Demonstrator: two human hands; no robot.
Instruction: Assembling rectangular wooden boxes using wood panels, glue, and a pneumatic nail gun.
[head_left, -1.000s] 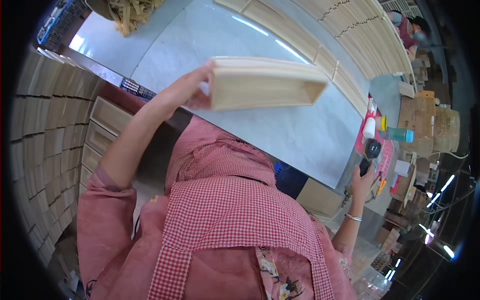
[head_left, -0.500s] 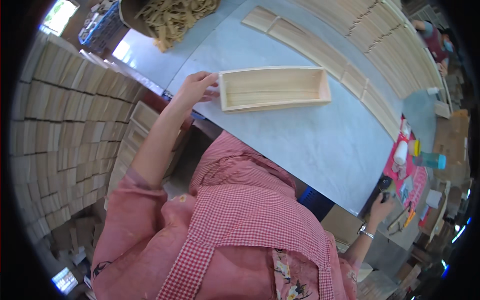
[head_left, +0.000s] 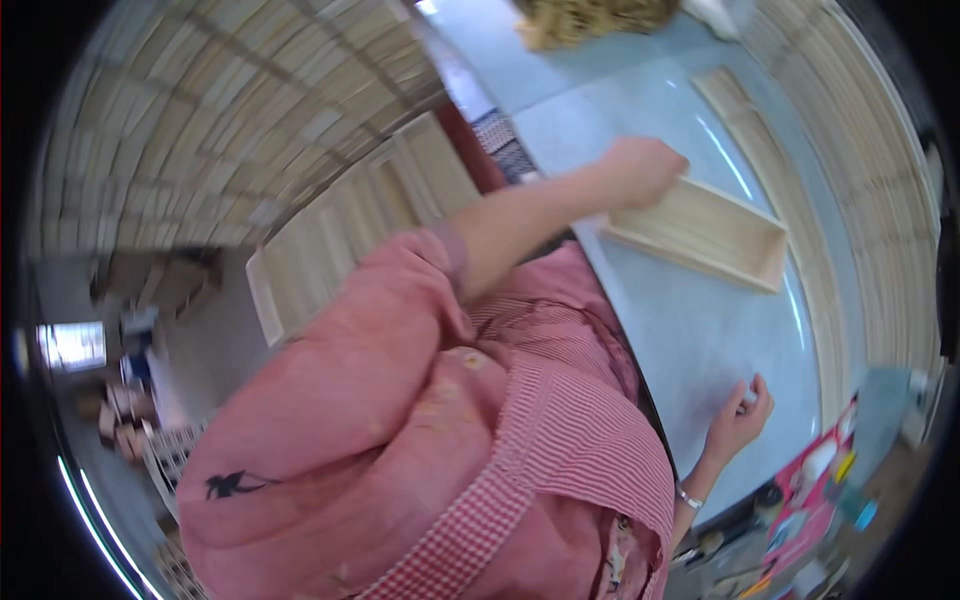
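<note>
A shallow, open-topped pale wooden box (head_left: 700, 230) lies on the light blue-white tabletop (head_left: 690, 350). My left hand (head_left: 645, 172) is at the box's left end, hiding one corner; motion smears it, and its fingers are mostly hidden. Over the table, nearer to me than the box, is my right hand (head_left: 738, 425) with its fingers curled. A small pale spot shows between the right fingertips, too blurred to name.
Stacked wooden pieces (head_left: 250, 120) rise at the left, beside several pale wooden boxes (head_left: 350, 215). Long thin boards (head_left: 785, 190) lie beyond the box, with more stacks (head_left: 865, 170) behind. Bottles and tools lie around a pink sheet (head_left: 810, 490) at the right.
My view has swung left. My right hand has left the dark object by the table's right corner and come over the tabletop. My left hand now covers the box's corner rather than touching its side.
</note>
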